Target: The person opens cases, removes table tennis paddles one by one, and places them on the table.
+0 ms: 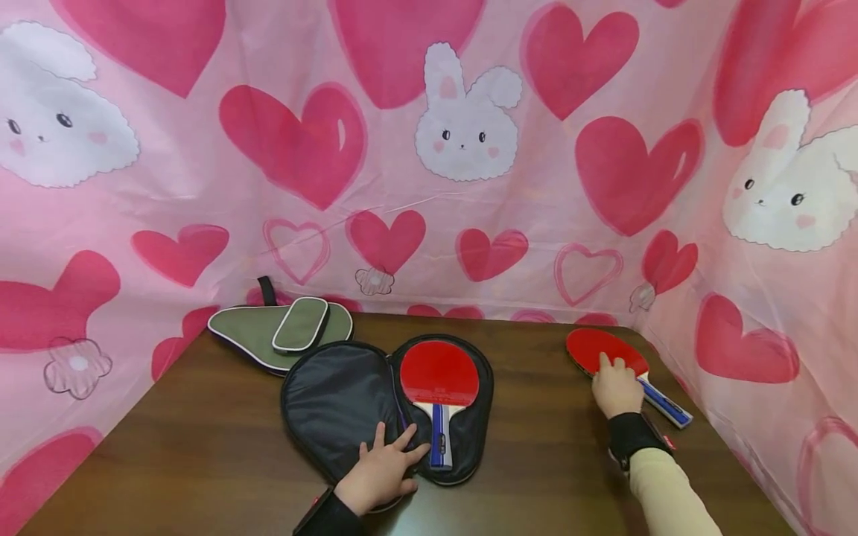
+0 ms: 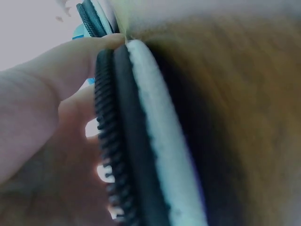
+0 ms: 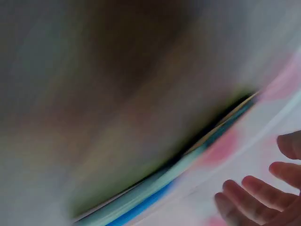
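Observation:
A black zip case lies unfolded on the table, its two halves side by side. In its right half rests a table tennis bat, red side up, with a blue and white handle toward me. My left hand spreads its fingers over the case's near middle, beside that handle. The left wrist view shows its thumb at the zipped edge. Toward the table's right edge lies a second red bat, handle pointing near right. Above its blade is my right hand; the right wrist view shows relaxed fingers apart from the bat.
A green bat-shaped case with white piping, a front pocket and a black strap lies at the back left. The brown wooden table meets a pink heart-and-rabbit cloth behind and at both sides.

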Action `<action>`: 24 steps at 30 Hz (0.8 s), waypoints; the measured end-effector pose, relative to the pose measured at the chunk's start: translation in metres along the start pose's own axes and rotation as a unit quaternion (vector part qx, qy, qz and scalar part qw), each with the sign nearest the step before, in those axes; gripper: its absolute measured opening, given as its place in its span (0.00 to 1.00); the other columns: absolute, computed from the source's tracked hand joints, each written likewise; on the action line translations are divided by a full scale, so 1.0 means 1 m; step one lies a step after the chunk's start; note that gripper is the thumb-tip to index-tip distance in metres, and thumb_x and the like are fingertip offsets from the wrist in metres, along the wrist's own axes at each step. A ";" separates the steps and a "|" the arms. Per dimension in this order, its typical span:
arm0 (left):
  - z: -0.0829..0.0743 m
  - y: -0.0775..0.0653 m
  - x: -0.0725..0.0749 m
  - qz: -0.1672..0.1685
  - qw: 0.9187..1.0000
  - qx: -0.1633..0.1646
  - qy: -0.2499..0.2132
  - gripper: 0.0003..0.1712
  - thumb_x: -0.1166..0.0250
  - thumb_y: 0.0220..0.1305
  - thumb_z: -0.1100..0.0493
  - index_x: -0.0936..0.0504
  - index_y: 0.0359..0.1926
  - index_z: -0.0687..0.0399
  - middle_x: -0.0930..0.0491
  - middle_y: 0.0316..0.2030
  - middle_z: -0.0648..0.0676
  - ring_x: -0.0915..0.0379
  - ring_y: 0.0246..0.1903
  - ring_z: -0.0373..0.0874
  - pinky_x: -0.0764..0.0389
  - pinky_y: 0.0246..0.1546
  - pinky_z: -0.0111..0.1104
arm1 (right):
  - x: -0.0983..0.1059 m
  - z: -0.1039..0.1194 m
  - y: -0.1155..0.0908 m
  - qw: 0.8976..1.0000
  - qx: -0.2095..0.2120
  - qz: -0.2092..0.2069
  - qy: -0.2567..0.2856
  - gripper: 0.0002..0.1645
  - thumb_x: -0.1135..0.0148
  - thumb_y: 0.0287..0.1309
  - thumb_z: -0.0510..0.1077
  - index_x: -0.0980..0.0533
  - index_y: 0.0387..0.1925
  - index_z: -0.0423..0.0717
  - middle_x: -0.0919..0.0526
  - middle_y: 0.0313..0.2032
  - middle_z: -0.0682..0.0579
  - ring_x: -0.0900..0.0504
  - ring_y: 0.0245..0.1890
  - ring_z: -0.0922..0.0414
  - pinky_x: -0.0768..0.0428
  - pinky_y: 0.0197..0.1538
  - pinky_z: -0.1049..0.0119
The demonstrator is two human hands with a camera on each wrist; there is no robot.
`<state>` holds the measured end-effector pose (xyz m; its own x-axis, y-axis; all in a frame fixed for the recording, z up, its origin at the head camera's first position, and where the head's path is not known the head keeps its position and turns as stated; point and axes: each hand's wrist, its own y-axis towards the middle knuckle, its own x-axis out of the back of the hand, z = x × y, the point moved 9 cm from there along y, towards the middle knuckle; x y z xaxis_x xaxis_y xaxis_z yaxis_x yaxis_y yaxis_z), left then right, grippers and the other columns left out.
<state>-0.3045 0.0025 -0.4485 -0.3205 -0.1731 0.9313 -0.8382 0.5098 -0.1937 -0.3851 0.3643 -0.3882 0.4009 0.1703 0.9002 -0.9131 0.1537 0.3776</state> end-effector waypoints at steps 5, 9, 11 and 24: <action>-0.001 0.001 -0.002 -0.001 1.000 0.002 0.000 0.29 0.30 0.57 0.50 0.21 0.60 0.44 0.32 0.65 0.58 0.44 0.61 0.78 0.33 0.46 0.69 | 0.003 0.100 -0.013 0.989 0.104 -0.038 0.102 0.21 0.39 0.59 0.36 0.25 0.53 0.31 0.23 0.44 0.31 0.22 0.42 0.34 0.23 0.42 0.41; -0.002 0.002 0.000 -0.002 1.000 0.002 0.004 0.29 0.30 0.57 0.50 0.21 0.60 0.45 0.32 0.65 0.58 0.43 0.60 0.78 0.33 0.46 0.69 | -0.011 0.176 -0.038 0.977 0.145 0.029 0.153 0.25 0.37 0.62 0.44 0.26 0.59 0.38 0.26 0.53 0.36 0.20 0.45 0.40 0.20 0.39 0.46; -0.003 0.002 0.001 -0.005 1.000 0.002 0.009 0.29 0.30 0.56 0.50 0.21 0.60 0.45 0.31 0.65 0.59 0.43 0.60 0.78 0.32 0.45 0.69 | -0.024 0.204 -0.049 0.971 0.153 0.090 0.159 0.31 0.37 0.62 0.49 0.29 0.63 0.41 0.30 0.59 0.35 0.19 0.44 0.41 0.19 0.36 0.48; -0.008 -0.002 0.006 -0.026 1.000 -0.005 0.018 0.30 0.28 0.55 0.50 0.20 0.60 0.47 0.31 0.65 0.59 0.42 0.59 0.79 0.31 0.43 0.69 | -0.079 0.260 -0.079 0.963 0.112 0.242 -0.022 0.41 0.38 0.56 0.63 0.32 0.68 0.51 0.34 0.67 0.36 0.26 0.52 0.36 0.19 0.43 0.49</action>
<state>-0.3017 0.0071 -0.4407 -0.2612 -0.1695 0.9503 -0.8489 0.5091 -0.1425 -0.3636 0.0857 -0.4329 -0.0756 0.1264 0.9891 -0.9873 -0.1488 -0.0564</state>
